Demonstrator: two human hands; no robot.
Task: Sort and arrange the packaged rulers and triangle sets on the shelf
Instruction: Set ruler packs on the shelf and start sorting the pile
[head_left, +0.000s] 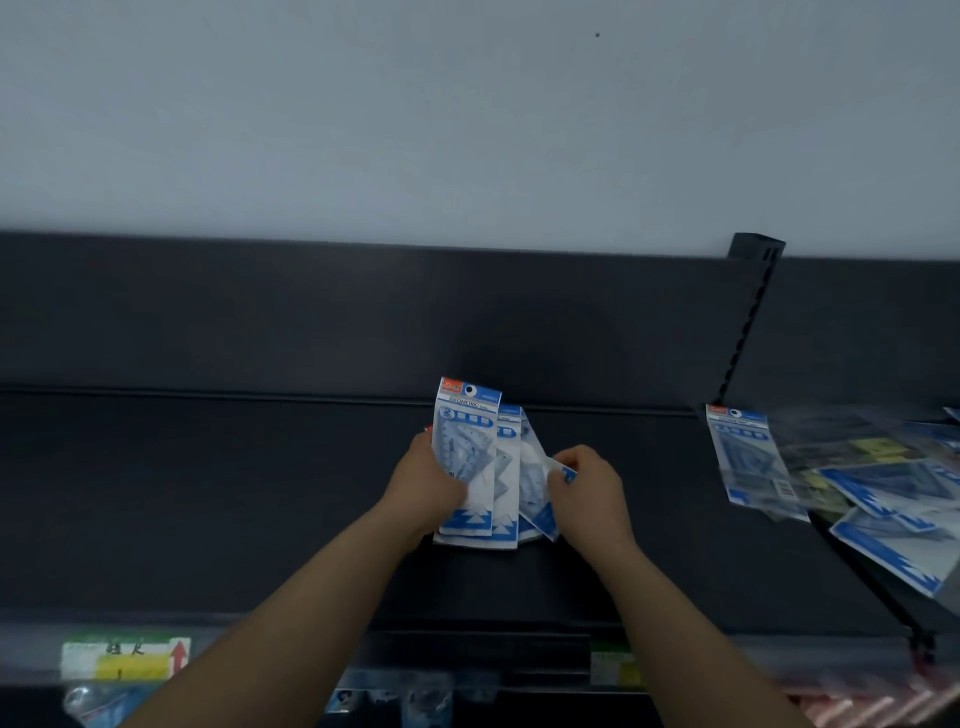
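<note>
forearms (291, 613) over shelf (208, 493) | left hand (426, 480) grips fanned triangle-set packs (480, 467) mid-shelf | right hand (592, 493) pinches outer pack (537, 493) | risk: slick sleeves slip, fan spills; loose pile (883, 493) at right unsorted

Two hands (423, 486), perhaps four fanned packs (480, 467), one loose pile (883, 499), two shelf labels (124, 659).

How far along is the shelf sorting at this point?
Done: nothing looks arranged on the shelf yet. In hand: the left hand and right hand grip a fanned bunch of packets. Left: the jumbled pile at right, unsorted.
</note>
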